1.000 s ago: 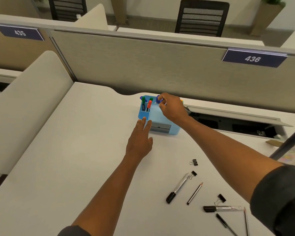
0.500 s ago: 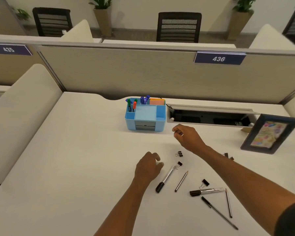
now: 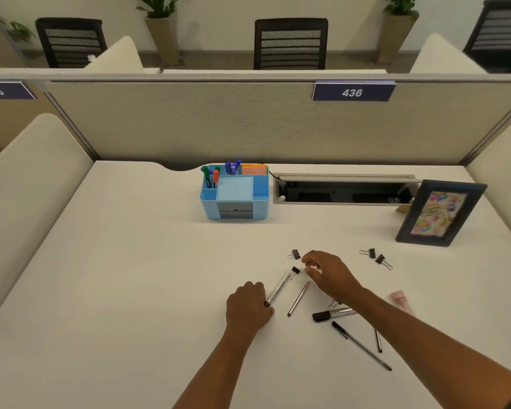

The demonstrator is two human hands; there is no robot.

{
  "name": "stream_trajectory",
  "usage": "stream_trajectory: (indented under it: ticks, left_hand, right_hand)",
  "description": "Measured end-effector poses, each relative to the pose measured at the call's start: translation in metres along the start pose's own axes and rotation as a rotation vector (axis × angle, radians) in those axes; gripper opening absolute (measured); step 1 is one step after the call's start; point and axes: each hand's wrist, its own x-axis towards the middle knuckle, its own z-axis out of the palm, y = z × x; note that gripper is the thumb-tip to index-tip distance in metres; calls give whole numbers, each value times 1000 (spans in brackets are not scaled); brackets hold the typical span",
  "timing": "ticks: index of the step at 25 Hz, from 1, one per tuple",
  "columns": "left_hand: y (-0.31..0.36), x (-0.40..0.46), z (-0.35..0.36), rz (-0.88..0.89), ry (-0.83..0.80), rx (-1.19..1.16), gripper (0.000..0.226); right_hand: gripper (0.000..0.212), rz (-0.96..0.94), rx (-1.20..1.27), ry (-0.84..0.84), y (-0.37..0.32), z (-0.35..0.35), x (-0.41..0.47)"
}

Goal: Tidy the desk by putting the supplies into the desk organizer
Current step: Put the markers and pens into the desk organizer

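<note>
The blue desk organizer (image 3: 261,199) stands at the back of the desk with green and red markers (image 3: 211,178), purple markers (image 3: 233,166) and orange sticky notes (image 3: 254,169) in it. My left hand (image 3: 248,308) is curled over the cap end of a silver marker (image 3: 279,286) that lies on the desk. My right hand (image 3: 328,273) hovers with fingers apart beside two binder clips (image 3: 295,255) (image 3: 295,270). A pencil (image 3: 298,299), a second marker (image 3: 332,314), a black pen (image 3: 360,345) and two more clips (image 3: 376,257) lie nearby.
A framed picture (image 3: 440,214) leans at the right. An open cable tray (image 3: 342,190) sits in the desk beside the organizer. A pink eraser (image 3: 400,301) lies right of my right forearm. The partition wall (image 3: 248,125) closes the back; padded side panels flank the desk.
Both hands have come back from the organizer to the loose supplies. My left hand has closed over the marker's cap end; my right hand has moved toward the binder clips.
</note>
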Motion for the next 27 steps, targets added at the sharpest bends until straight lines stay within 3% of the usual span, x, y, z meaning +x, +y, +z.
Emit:
stream_trajectory:
  ticks: [4,10,14,18,20,24,27]
  left_hand:
    - [0,-3,-2,-7,124,-85,12]
    - [4,4,-24,80,281,-170,11]
    - [12,15,-47,160,404,-340,12]
    - [14,28,-62,119,511,-665,32]
    - [14,32,-65,73,471,-723,37]
    - [15,43,-60,142,251,-664,32]
    - [18,54,-64,127,283,-613,26]
  right_hand:
    - [18,-23,-15,6,-4,1,-3]
    - [36,-188,-60,13,-36,-5,9]
    - [23,-277,-178,-26,-64,-7,22]
    - [19,-123,-40,73,-83,-9,36]
    - [25,-16,86,116,-92,-13,45]
    - [50,96,275,149,-109,-20,63]
    - [66,107,291,178,-114,-23,73]
